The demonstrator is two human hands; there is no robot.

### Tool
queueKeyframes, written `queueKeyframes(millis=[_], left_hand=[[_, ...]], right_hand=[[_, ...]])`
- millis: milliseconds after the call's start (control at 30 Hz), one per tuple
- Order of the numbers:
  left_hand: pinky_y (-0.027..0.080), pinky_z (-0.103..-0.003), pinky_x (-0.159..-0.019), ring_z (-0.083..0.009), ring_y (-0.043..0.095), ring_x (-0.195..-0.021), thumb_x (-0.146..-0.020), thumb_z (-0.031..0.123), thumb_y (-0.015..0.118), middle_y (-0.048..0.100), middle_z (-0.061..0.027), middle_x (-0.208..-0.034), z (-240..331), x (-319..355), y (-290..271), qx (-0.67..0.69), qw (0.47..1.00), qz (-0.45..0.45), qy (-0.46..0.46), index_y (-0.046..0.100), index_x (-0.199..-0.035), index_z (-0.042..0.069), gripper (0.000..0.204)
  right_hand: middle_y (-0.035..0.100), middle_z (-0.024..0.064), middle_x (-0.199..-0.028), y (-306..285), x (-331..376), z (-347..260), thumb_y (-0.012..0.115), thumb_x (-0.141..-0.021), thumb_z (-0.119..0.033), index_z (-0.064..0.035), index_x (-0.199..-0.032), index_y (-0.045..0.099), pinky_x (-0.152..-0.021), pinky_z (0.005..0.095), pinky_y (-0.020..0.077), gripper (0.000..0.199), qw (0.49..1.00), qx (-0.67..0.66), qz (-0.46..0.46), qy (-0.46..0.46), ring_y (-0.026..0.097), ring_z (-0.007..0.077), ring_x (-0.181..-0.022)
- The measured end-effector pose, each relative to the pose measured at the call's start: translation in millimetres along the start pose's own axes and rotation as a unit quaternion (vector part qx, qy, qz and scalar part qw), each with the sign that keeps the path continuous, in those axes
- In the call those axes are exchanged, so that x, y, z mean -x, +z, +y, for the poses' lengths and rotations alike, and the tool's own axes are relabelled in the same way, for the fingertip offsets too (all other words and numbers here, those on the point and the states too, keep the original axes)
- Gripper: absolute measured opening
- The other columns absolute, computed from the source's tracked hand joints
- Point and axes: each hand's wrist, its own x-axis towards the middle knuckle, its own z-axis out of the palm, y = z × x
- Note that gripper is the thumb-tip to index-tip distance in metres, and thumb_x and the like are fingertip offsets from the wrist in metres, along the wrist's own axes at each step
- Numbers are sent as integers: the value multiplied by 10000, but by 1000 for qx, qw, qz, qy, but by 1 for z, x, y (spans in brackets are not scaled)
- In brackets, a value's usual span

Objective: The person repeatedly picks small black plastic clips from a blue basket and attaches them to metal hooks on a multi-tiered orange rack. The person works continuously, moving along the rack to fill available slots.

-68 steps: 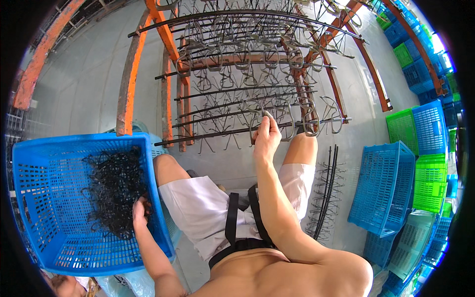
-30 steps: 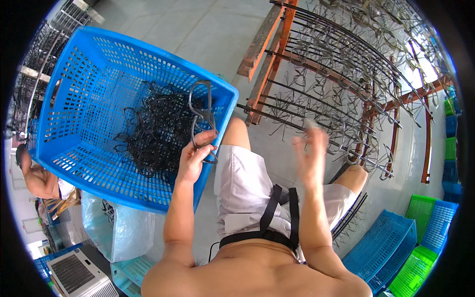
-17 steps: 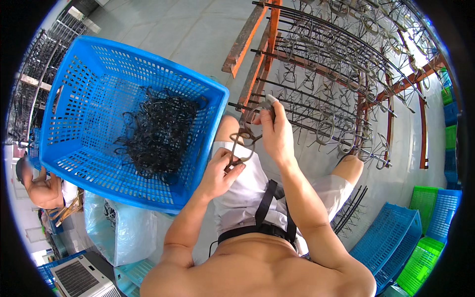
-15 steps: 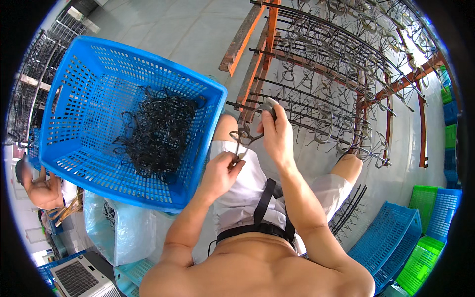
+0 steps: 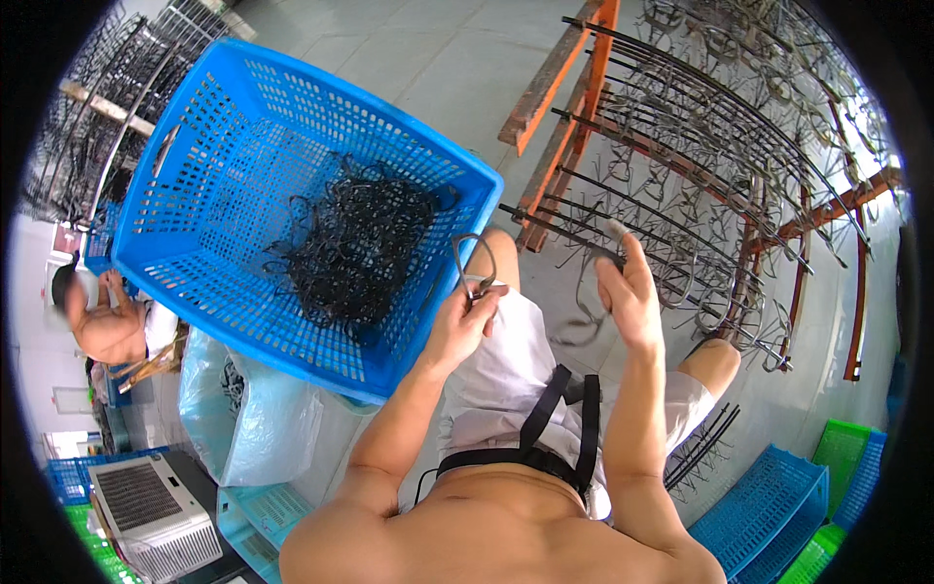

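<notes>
My left hand [image 5: 457,329] is closed over my thigh beside the blue basket. Its thumb and fingers pinch a thin dark metal piece with an open loop [image 5: 459,255], whose loop sticks up near the basket's rim. Farther right, my right hand [image 5: 628,300] is raised in front of the rack, fingers curled around another dark looped metal piece [image 5: 587,326], which hangs down and is blurred by motion. The blue basket [image 5: 224,127] stands at my left with a tangled heap of black looped pieces [image 5: 365,248] in it.
An orange-framed rack [image 5: 550,88] with dark rods full of hanging metal pieces stands ahead right. Blue crates [image 5: 769,506] and green crates [image 5: 842,453] are at the lower right. At left are plastic sheeting [image 5: 253,419], a grey-white machine [image 5: 156,516] and another person [image 5: 112,326].
My hands have moved apart, the right one going right and down; the pieces that met between them are now separate, one in each hand. The view has shifted, placing the basket farther right.
</notes>
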Motion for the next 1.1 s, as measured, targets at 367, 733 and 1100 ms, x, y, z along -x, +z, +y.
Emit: queueKeyframes(millis=[367,733,1100], left_hand=[[387,-189,-428,-87,520,-504,-896,226,584,623,-59,-782,12,-16,61,321,940,8,-112,580,-916,51,176],[421,-229,-706,-93,503,-797,-865,80,578,600,-10,-930,0,-85,50,248,966,-33,59,596,-1106,49,244],[407,-233,-596,-87,508,-666,-874,271,611,604,-27,-753,-31,-152,58,-84,986,103,106,632,-954,-17,300]], right_hand=[[540,71,-892,-17,50,67,520,-926,-161,6,-1324,350,-706,253,437,464,989,112,-60,-77,502,117,-812],[470,-5,-587,-16,-28,67,449,-965,-218,-25,-1225,463,-401,213,359,323,896,-51,440,-38,413,59,-450],[401,-27,-609,-20,-55,79,393,-967,-201,2,-1154,465,-379,227,355,285,871,-68,486,19,396,59,-434]])
